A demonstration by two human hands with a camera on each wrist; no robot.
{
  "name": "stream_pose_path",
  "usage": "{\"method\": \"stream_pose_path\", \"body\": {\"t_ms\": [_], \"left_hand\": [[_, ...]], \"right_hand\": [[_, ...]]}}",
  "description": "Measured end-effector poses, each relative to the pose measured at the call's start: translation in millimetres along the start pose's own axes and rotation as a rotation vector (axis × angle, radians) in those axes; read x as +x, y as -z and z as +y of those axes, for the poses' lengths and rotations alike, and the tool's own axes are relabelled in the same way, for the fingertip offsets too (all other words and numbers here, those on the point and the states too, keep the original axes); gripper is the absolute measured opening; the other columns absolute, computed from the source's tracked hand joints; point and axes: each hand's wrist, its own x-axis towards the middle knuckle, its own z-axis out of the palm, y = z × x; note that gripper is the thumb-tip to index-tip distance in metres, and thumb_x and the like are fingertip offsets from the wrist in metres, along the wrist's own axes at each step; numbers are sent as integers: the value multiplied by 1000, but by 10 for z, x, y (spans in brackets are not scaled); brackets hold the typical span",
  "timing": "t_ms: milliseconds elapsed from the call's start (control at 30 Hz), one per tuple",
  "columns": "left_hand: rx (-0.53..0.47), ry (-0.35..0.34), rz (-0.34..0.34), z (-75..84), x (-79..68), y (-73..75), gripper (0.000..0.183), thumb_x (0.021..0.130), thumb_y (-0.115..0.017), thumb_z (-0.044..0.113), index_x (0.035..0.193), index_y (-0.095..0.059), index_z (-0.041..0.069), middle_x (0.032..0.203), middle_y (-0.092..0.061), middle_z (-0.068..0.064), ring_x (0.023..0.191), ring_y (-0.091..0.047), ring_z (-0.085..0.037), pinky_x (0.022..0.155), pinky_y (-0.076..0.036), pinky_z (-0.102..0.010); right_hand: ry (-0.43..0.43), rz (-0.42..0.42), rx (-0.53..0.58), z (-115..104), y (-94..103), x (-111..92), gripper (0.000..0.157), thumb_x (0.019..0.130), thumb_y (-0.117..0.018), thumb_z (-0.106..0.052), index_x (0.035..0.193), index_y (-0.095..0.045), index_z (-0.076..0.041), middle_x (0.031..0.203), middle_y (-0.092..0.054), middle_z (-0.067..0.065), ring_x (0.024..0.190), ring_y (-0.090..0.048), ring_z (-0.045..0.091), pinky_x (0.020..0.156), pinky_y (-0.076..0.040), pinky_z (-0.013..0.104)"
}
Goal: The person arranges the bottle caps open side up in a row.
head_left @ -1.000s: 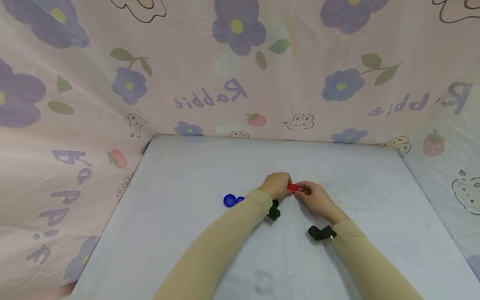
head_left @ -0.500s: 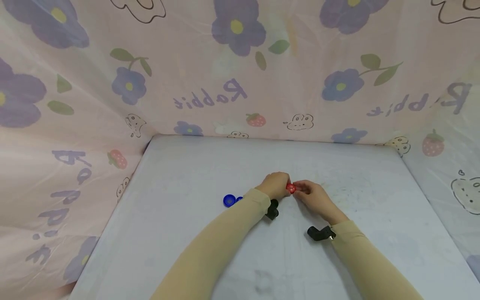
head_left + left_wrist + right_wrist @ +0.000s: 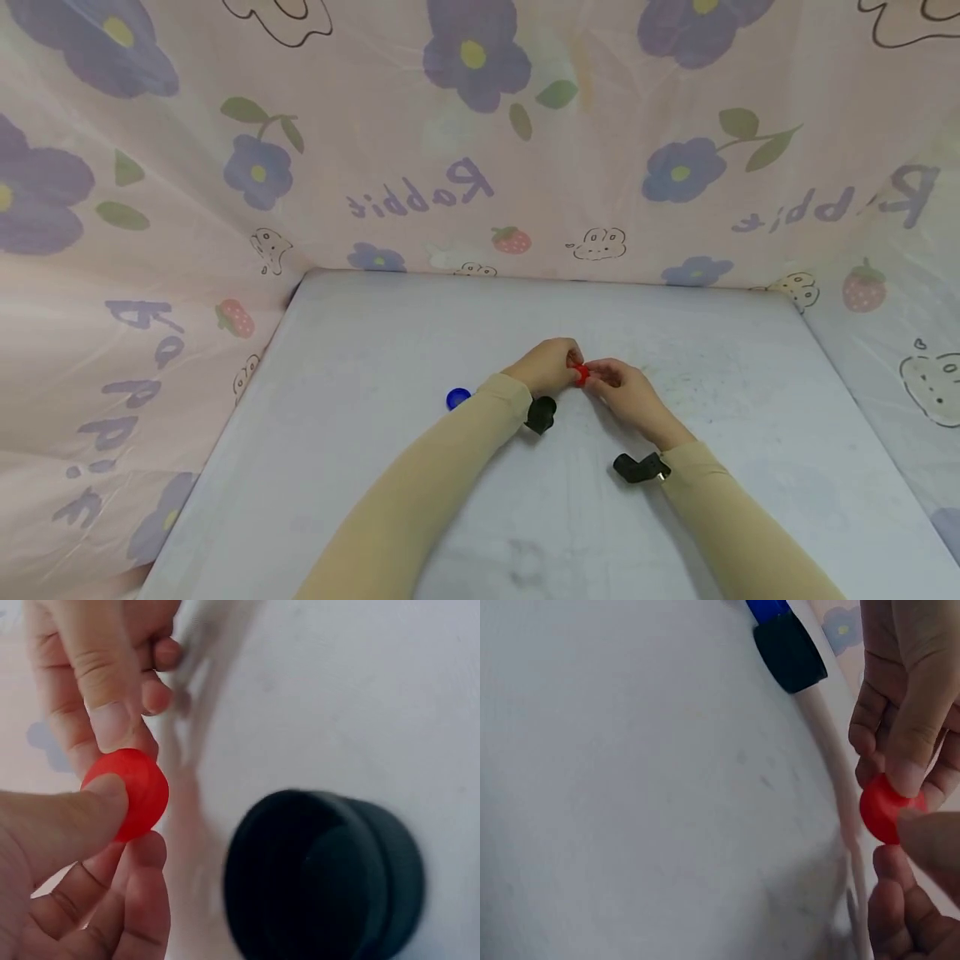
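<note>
A small round red cap (image 3: 581, 375) is between both hands above the pale tabletop. My left hand (image 3: 551, 365) pinches it, the thumb lying over its face in the left wrist view. From the other side my right hand (image 3: 630, 396) holds its edge, thumb (image 3: 934, 836) and fingertips touching it in the right wrist view. The cap (image 3: 139, 795) shows a smooth face and a short side wall. Left of the hands lies a blue cap (image 3: 458, 398), partly covered by the left sleeve.
Black wrist devices hang at the left cuff (image 3: 541, 414) and the right cuff (image 3: 641, 467). The pale tabletop (image 3: 375, 350) meets a flowered curtain (image 3: 570, 167) at the back and sides.
The red cap has been turned between the fingers and shifted slightly left. My left hand and forearm moved a little left, and the sleeve now hides the second, smaller blue cap.
</note>
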Motion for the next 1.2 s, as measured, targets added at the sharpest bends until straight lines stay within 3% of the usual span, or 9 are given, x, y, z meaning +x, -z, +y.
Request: {"method": "stream_pose_path", "body": {"t_ms": [233, 433, 700, 1200], "left_hand": [[-204, -1, 0, -57, -92, 112, 12, 93, -66, 15, 103, -61, 11, 89, -61, 4, 82, -58, -8, 73, -47, -21], [-281, -20, 39, -66, -218, 194, 10, 96, -62, 15, 104, -61, 10, 91, -61, 2, 80, -60, -9, 70, -49, -23], [-229, -8, 39, -125, -374, 249, 17, 94, -64, 15, 110, -60, 13, 96, -60, 6, 86, -58, -9, 75, -48, -24], [-58, -43, 46, -162, -480, 249, 24, 93, -64, 14, 117, -60, 12, 99, -62, 5, 86, -57, -6, 76, -47, -21]], "right_hand": [[70, 25, 22, -87, -36, 9, 38, 94, -66, -20, 129, -56, -9, 109, -66, 12, 94, -64, 24, 67, -50, 30], [116, 61, 8, -200, -72, 12, 39, 93, -67, -18, 127, -55, -5, 99, -67, 10, 82, -59, 21, 63, -45, 26], [144, 79, -40, -301, -128, -1, 36, 93, -67, -22, 123, -57, -7, 98, -68, 8, 81, -55, 21, 65, -44, 28], [143, 63, -77, -327, -182, -11, 32, 94, -66, -24, 121, -60, -9, 94, -67, 5, 77, -55, 20, 63, -44, 29]]}}
